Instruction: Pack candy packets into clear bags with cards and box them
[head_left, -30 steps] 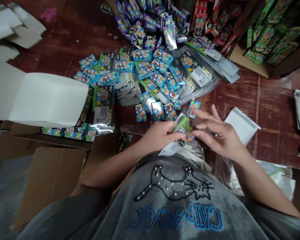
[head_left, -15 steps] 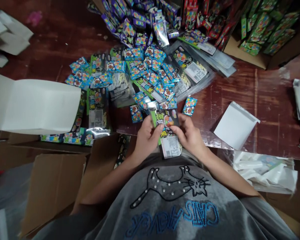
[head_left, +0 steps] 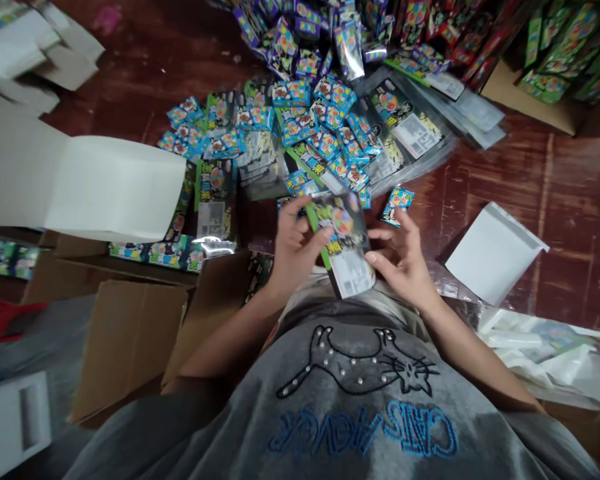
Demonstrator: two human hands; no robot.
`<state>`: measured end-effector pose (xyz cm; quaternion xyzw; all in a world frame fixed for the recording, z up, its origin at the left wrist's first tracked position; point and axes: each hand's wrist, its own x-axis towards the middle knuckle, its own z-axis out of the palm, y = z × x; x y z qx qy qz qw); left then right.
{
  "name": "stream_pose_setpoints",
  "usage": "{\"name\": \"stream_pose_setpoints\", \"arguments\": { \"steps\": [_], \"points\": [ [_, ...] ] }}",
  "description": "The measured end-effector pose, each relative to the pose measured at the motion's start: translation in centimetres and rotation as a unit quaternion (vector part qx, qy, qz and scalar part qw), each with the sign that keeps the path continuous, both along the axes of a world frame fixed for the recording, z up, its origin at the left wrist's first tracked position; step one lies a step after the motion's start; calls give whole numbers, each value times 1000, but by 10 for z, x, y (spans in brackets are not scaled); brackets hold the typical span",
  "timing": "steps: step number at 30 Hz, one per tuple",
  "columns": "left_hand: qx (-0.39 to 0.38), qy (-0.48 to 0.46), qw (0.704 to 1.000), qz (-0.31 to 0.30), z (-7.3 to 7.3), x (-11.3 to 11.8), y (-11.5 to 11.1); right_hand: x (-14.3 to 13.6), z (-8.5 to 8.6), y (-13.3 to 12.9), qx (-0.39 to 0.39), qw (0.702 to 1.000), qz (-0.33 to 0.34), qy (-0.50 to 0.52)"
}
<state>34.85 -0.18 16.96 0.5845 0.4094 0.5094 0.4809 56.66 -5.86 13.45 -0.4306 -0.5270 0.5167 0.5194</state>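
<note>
A flat printed pouch [head_left: 341,230], black with a green edge and a pale label panel, is tilted in front of my body. My left hand [head_left: 296,250] is closed on its left side, thumb over the front. At the right edge of the pouch my right hand [head_left: 403,257] has its thumb against the front. Its index finger is raised away, near a small blue packet [head_left: 396,205] on the table. More blue packets [head_left: 325,143] lie in a heap just beyond, on top of similar black pouches [head_left: 215,190].
Purple packets [head_left: 285,47], red packets [head_left: 420,23] and green packets [head_left: 567,40] are piled at the back. A white open carton [head_left: 120,190] stands left, above a cardboard box [head_left: 130,340]. A white envelope-like piece [head_left: 495,250] lies right, with plastic bags [head_left: 550,353] below it.
The pouch has tilted, its lower end swinging right in my hands. My right hand's fingers have spread, the index finger lifting away. The whole view has shifted slightly left.
</note>
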Motion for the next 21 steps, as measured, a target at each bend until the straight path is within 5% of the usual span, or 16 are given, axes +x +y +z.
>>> {"name": "stream_pose_setpoints", "arguments": {
  "steps": [3,9,12,14,16,21],
  "points": [
    [54,1,996,76,4,-2,6,0,3,-16,-68,996,42,-35],
    [36,16,998,51,4,-12,4,15,14,-17,-54,988,101,-102],
    [-7,21,1000,16,2,-19,2,37,14,13,0,995,29,-93],
    [-27,16,999,19,3,-24,-2,56,12,39,44,981,-48,-184],
    [-52,2,997,49,6,-29,-5,72,12,63,68,932,-67,-349],
    [-85,-65,966,237,18,-46,6,76,35,95,19,766,36,-641]
  ]
}}
